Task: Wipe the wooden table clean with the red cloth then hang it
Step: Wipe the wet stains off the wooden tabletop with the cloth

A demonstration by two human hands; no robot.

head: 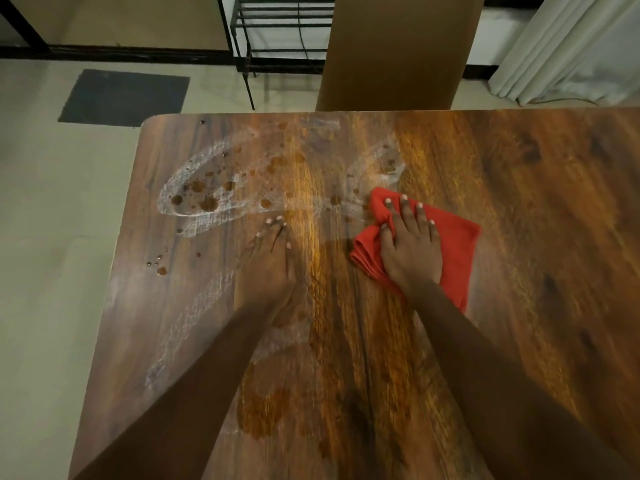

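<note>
Pale floor tiles, a dark mat (124,97), a black metal rack (277,32) and white curtains (568,46) lie beyond the far edge of the wooden desk (536,209) we are leaning over. Our red cloth (453,244) lies bunched on the desk under our right hand (410,251), whose fingers are spread flat on top while the thumb pinches a fold at the near left side; we are pressing it down rather than lifting it. Its long axis runs from the far left corner beyond our fingertips toward the near right, past our wrist.

Most of the mess lies to the left of that hand. Brown drops (202,199) are scattered inside whitish smear arcs (194,216) far to the left, a few small spots (335,199) sit just beside the cloth's far corner, and a larger brown puddle (263,410) sits well back near our body, left of the right forearm. So the next stroke, as we judge it, should sweep leftward.

Our left hand (272,268) rests flat and empty on the desk, fingers together, directly between the cloth and the far left drops, so it would have to move aside. A brown chair back (398,50) stands just beyond the desk, clear of the wiping. Hanging comes later; much remains.
</note>
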